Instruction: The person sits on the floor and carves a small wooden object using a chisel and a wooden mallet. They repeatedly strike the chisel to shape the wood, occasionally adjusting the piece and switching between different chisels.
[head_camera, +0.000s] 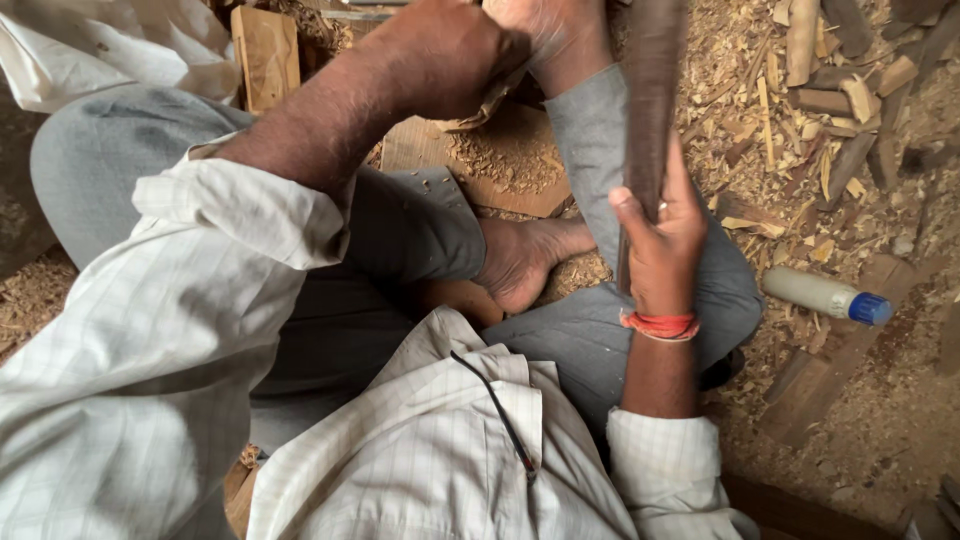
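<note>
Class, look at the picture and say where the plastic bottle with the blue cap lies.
In the head view the plastic bottle lies on its side at the right, on the sawdust-strewn floor, just right of the right hand and below the wood offcuts.

Wood offcuts (840, 90) and a bottle (825, 296) crowd the right-hand floor.

Dark wooden mallet (652, 100) upright; pale chisel (490, 100), perhaps, tilted.
</note>
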